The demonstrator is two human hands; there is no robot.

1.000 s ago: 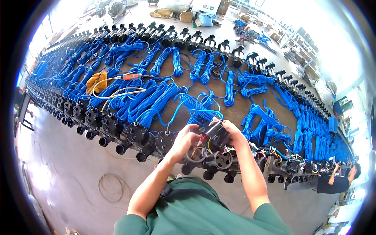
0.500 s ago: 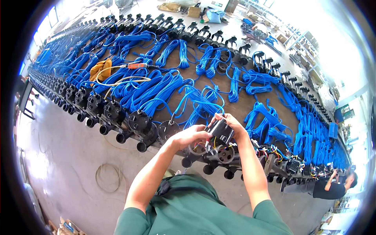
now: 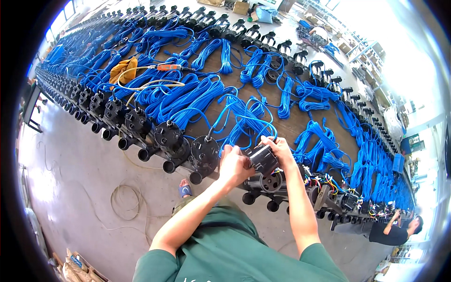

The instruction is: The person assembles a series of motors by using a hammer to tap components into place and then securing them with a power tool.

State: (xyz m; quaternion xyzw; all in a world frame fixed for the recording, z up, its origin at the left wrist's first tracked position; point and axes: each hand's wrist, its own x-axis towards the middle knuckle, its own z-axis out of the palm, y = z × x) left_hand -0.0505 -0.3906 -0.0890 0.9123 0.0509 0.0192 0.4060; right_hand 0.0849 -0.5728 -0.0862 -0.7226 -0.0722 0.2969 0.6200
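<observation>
A long wooden bench [image 3: 300, 123] runs from ten o'clock to four o'clock, covered in coiled blue cables [image 3: 197, 96]. Rows of black pump motors [image 3: 170, 137] line both long edges. At four o'clock, far off, another person [image 3: 393, 230] bends over the bench. An orange cloth [image 3: 123, 68] lies at ten o'clock. At centre, both hands hold one black cylindrical cap [image 3: 263, 159] (just above an open motor with coloured wires): the left hand [image 3: 235, 164] has its fingers clenched on the cap's near side, the right hand [image 3: 280, 148] grasps its top.
</observation>
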